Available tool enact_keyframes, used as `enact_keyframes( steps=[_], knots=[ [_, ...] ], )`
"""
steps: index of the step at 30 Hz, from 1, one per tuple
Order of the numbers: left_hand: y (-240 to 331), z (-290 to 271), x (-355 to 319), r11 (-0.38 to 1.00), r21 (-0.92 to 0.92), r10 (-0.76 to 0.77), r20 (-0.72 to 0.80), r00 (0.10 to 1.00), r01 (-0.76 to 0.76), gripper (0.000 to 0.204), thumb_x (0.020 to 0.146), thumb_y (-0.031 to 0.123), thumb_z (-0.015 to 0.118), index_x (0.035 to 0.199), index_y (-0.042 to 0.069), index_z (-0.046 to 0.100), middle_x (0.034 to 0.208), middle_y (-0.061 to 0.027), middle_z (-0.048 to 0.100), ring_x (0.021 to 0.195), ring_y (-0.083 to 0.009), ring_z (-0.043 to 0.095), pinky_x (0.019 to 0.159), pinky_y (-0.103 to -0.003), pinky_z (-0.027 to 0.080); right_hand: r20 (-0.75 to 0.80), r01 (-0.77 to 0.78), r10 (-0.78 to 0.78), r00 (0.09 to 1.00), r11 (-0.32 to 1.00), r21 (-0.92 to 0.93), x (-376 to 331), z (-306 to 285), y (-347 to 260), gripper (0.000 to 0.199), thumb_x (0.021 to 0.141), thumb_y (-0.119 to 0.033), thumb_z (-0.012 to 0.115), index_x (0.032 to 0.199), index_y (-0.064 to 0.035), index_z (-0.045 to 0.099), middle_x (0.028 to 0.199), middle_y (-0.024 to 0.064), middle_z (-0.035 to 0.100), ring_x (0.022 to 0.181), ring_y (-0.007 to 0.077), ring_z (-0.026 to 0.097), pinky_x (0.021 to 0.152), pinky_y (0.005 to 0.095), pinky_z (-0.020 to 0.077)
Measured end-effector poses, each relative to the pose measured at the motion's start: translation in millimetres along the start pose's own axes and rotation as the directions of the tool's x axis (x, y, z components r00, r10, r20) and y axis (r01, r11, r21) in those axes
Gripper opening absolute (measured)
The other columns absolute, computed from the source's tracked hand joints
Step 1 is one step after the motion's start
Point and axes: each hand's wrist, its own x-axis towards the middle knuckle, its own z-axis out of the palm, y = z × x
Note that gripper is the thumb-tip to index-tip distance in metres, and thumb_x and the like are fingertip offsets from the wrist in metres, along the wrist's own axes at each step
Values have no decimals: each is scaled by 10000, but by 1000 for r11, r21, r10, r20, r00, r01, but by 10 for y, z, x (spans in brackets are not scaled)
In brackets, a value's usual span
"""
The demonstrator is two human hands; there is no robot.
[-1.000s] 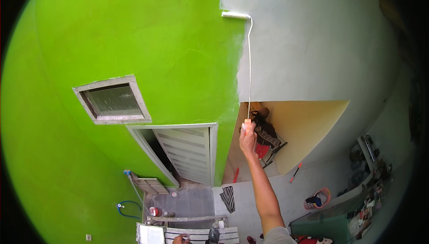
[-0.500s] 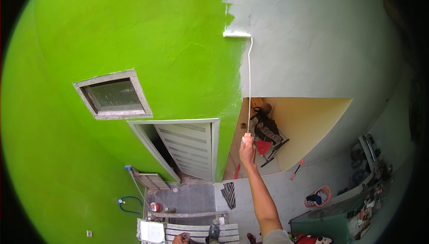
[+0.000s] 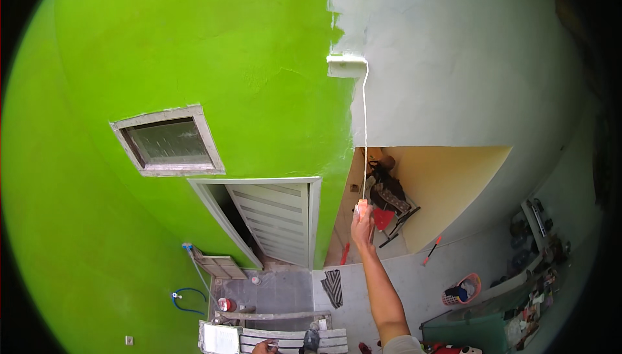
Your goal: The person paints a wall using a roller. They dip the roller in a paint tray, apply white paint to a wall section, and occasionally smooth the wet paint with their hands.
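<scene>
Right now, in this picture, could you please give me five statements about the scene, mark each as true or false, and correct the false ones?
1. The right grip holds the paint roller. True.
2. The wall around the window is red. False: it is green.
3. A striped cloth lies on the floor. True.
4. The basket stands on the bench. False: it stands on the floor.
5. In the picture, the window appears higher than the door. True.

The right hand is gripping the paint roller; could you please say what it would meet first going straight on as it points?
Probably the pale wall above the doorway opening, along the line of the paint roller the right hand grips, though depth is unclear.
</scene>
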Motion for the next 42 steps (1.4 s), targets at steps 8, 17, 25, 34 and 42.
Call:
enact_keyframes(
  steps=[8, 17, 25, 34, 42],
  knots=[
    [111, -44, 106, 993, 16, -120, 22, 993, 119, 301, 941, 218, 628, 1193, 54, 650, 684, -80, 636, 603, -168, 567, 542, -362, 476, -47, 63, -62, 997, 998, 11, 453, -151, -518, 326, 970, -163, 558, 1191, 28, 414, 820, 342, 636, 773, 526, 629, 623, 594, 473],
    [379, -226, 244, 898, 39, -438, 171, 882, 438, 392, 887, 263, 701, 1199, 36, 630, 1086, -204, 673, 974, -321, 639, 861, -441, 526, -81, 108, -105, 991, 994, 31, 884, -400, -1001, 293, 969, -143, 554, 1157, 32, 413, 806, 340, 636, 781, 521, 632, 607, 588, 473],
    [528, -277, 294, 881, -33, -456, 209, 865, 472, 392, 890, 285, 674, 1175, 16, 649, 1085, -230, 698, 977, -350, 678, 853, -453, 537, -135, 211, -207, 969, 977, 18, 1250, -611, -1417, 274, 968, -103, 537, 1130, 86, 422, 867, 377, 626, 801, 528, 634, 627, 569, 490],
    [399, -187, 253, 904, -49, -408, 189, 893, 424, 417, 914, 287, 656, 1230, 15, 646, 1125, -197, 703, 967, -304, 687, 838, -421, 551, -64, 68, -69, 996, 997, -21, 883, -261, -1078, 258, 984, -155, 547, 1100, 24, 403, 801, 343, 636, 780, 522, 629, 617, 584, 478],
    [286, -126, 107, 947, -8, -319, 78, 944, 321, 370, 904, 250, 663, 1209, 39, 654, 1025, -165, 723, 799, -231, 677, 696, -384, 561, -27, 13, -15, 1000, 998, -58, 435, -32, -674, 305, 969, -160, 565, 1133, 29, 392, 819, 345, 639, 783, 525, 630, 630, 597, 478]
  ],
)
